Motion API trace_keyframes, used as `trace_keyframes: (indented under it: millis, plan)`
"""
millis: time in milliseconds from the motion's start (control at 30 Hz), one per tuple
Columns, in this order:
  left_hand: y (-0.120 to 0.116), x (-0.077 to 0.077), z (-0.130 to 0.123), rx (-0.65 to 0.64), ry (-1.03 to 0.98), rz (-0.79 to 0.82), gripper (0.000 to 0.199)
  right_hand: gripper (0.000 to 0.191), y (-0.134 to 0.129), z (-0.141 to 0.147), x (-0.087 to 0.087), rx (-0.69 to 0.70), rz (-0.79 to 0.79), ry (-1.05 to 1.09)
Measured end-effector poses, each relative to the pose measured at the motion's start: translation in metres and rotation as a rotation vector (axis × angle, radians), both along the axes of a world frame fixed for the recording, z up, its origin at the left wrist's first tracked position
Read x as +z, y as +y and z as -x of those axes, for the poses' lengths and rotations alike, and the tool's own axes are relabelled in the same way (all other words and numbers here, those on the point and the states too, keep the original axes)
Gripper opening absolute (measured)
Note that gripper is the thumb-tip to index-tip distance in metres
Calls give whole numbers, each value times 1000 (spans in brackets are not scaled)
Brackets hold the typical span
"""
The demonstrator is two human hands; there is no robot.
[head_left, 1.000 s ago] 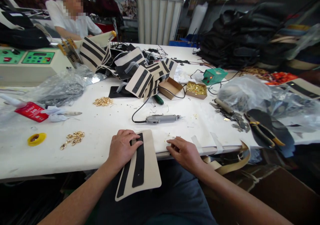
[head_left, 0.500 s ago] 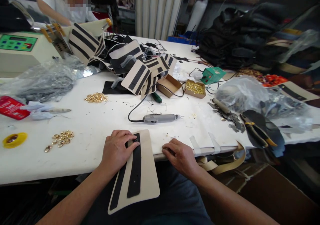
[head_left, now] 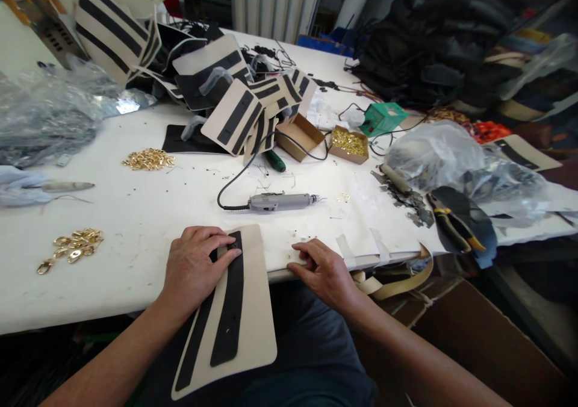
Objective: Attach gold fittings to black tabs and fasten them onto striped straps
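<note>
A beige panel [head_left: 255, 310] with black strips lies over the table's front edge, its lower part hanging above my lap. My left hand [head_left: 194, 265] holds its upper end, with thumb and fingers around the top of a black strip [head_left: 228, 323]. My right hand [head_left: 320, 268] is at the table edge, right of the panel and apart from it. Its thumb and forefinger are spread, the other fingers curled, and nothing shows between them. Tiny gold pieces [head_left: 289, 256] lie by its fingertips. A grey electric screwdriver [head_left: 282, 201] rests on the table beyond both hands.
Gold clasps [head_left: 74, 244] and small gold parts [head_left: 149, 159] lie at left. Behind are striped panels [head_left: 232, 115], an empty box [head_left: 300, 136], a box of gold pieces [head_left: 348, 143] and a green device [head_left: 383, 118]. Pliers [head_left: 451, 223] and plastic bags [head_left: 469, 172] are at right.
The view has shifted, with the person at upper left no longer showing. My right thumb and forefinger have opened apart. My left hand remains on the panel.
</note>
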State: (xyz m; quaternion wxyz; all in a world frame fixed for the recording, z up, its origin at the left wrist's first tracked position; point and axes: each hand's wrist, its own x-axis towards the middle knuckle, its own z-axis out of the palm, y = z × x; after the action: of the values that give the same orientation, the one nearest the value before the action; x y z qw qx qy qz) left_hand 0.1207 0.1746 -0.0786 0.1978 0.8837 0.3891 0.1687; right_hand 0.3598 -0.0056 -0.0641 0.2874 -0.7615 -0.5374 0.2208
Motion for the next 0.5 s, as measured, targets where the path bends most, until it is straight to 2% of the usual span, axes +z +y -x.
trace_keyframes:
  millis: [167,333,500]
  plan:
    - [-1,5,0,-5,52,11,19,16,-1,3,-2,126,-67,-153]
    - [-1,6,-1,8,25,28,17,14,-4,8,0,222,-127,-254]
    - [2,9,-2,13,5,51,15,21,0,4,3,287,-51,-294]
